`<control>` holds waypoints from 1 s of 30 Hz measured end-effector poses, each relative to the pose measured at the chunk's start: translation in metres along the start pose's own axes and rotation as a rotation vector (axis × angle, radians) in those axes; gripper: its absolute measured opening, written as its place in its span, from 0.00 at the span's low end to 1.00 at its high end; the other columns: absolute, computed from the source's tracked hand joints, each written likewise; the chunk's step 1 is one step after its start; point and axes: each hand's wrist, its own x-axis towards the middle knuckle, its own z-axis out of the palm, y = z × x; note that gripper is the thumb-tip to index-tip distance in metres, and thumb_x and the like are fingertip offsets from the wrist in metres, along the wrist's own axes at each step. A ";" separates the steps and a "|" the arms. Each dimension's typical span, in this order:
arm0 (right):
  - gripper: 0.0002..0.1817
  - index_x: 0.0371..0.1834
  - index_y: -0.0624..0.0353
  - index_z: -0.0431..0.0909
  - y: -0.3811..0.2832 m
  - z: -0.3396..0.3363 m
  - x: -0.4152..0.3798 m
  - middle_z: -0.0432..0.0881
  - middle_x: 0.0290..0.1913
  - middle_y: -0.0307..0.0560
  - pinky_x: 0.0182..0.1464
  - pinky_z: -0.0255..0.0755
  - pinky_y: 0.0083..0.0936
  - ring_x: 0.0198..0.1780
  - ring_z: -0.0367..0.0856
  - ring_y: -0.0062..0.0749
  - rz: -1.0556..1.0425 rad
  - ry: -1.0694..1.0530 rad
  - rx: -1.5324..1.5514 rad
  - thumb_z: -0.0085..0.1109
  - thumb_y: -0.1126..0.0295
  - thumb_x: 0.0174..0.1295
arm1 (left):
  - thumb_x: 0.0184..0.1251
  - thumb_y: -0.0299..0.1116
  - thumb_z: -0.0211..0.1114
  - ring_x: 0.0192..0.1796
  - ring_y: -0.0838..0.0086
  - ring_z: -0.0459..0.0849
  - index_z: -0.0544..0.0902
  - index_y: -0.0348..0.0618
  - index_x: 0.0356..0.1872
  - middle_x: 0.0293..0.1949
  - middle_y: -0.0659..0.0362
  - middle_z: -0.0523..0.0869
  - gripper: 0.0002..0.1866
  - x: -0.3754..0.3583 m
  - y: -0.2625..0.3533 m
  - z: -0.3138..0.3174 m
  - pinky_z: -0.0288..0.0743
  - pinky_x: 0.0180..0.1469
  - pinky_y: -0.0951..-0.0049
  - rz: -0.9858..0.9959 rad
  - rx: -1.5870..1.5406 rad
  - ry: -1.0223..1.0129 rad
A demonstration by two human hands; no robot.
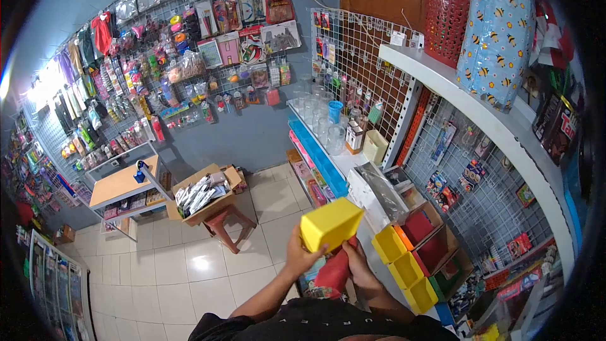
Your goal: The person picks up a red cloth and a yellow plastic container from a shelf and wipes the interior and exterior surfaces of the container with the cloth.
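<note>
A yellow plastic box (331, 222) is held up in front of my body, tilted. My left hand (302, 252) grips its left and lower side, thumb on the near face. Under its right end is my right hand (357, 259), closed on a red cloth (333, 273) that hangs below the box and touches its underside. Right of my hands, several yellow bins (405, 269) stand in a row on the counter, beside red and green bins (419, 227).
A cardboard box of packets (203, 194) rests on a brown stool (228, 227). Glassware (319, 120) stands on the white shelf ahead. A small shelf unit (123, 184) is at left. A raised white shelf (492, 110) curves along the right, holding a red basket (446, 22).
</note>
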 end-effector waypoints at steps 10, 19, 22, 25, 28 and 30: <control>0.35 0.74 0.67 0.63 -0.078 0.023 -0.021 0.73 0.69 0.65 0.73 0.64 0.42 0.71 0.71 0.59 -0.750 -0.030 -0.823 0.60 0.74 0.61 | 0.56 0.41 0.82 0.61 0.60 0.81 0.66 0.31 0.70 0.56 0.46 0.81 0.46 0.016 -0.012 -0.031 0.76 0.61 0.62 0.080 0.039 0.207; 0.39 0.75 0.62 0.62 -0.051 0.036 -0.047 0.70 0.70 0.68 0.70 0.68 0.48 0.68 0.71 0.67 -0.587 -0.373 -1.226 0.63 0.70 0.58 | 0.50 0.42 0.85 0.58 0.60 0.83 0.69 0.31 0.67 0.53 0.47 0.83 0.47 0.010 0.008 -0.017 0.76 0.62 0.61 0.175 0.084 0.085; 0.34 0.72 0.60 0.67 -0.062 0.039 -0.032 0.70 0.70 0.65 0.58 0.76 0.52 0.59 0.78 0.65 -0.569 -0.239 -1.151 0.61 0.69 0.60 | 0.50 0.43 0.85 0.57 0.59 0.84 0.69 0.31 0.66 0.54 0.46 0.82 0.46 0.011 0.008 -0.016 0.76 0.62 0.61 0.204 0.117 0.076; 0.32 0.69 0.60 0.68 -0.056 0.050 -0.030 0.76 0.62 0.67 0.54 0.77 0.53 0.56 0.79 0.67 -0.509 -0.341 -1.204 0.63 0.69 0.59 | 0.51 0.43 0.84 0.58 0.59 0.83 0.68 0.31 0.67 0.55 0.46 0.81 0.46 0.012 0.008 -0.007 0.76 0.62 0.61 0.214 0.169 0.052; 0.33 0.70 0.59 0.68 -0.070 0.067 -0.048 0.77 0.61 0.64 0.51 0.79 0.52 0.53 0.82 0.65 -0.642 -0.378 -1.204 0.63 0.67 0.60 | 0.52 0.43 0.84 0.60 0.59 0.82 0.67 0.31 0.68 0.57 0.46 0.81 0.47 0.015 0.010 -0.008 0.75 0.63 0.61 0.201 0.099 0.075; 0.31 0.68 0.58 0.70 -0.074 0.055 -0.038 0.78 0.61 0.62 0.51 0.80 0.51 0.53 0.82 0.63 -0.594 -0.306 -1.311 0.63 0.67 0.59 | 0.52 0.43 0.84 0.60 0.60 0.82 0.67 0.31 0.68 0.58 0.46 0.81 0.47 0.016 0.011 -0.009 0.75 0.64 0.61 0.189 0.019 0.089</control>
